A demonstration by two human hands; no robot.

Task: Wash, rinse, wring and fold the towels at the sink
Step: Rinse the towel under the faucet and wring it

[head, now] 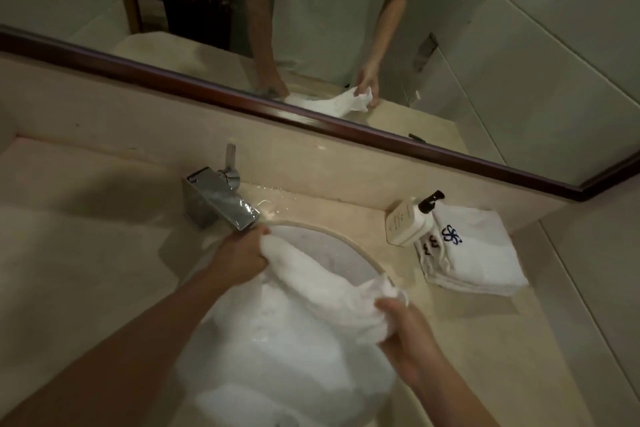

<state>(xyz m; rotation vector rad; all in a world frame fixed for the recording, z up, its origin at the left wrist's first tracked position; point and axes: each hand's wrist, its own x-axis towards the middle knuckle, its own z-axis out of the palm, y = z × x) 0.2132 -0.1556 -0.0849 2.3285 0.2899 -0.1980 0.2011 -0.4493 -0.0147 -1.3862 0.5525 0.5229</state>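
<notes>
A white towel (322, 282) stretches across the sink (346, 243), bunched into a thick rope between two hands and held just above the bowl. The left hand (239, 258) grips one end near the back rim, fingers curled round the cloth, right under the spout of the tap (221, 201). The right hand (405, 326) grips the other end at the right rim, with a crumpled tuft of towel sticking out above the thumb. Below the stretched towel, more white cloth (287, 367) fills the bowl and hides most of it; whether this is the same towel or others cannot be told.

The tap is a square chrome block with a lever behind it, and it stands close enough to touch the left knuckles. The counter (86, 253) behind the tap is wet, with shiny splashes. To the right of the sink a pale soap bottle (407, 224) with a black pump leans against a stack of folded towels (481, 253), the top one marked with a dark blue flower emblem. A mirror (346, 28) with a dark wooden frame runs along the back wall and reflects the person's shirt, arms and the towel.
</notes>
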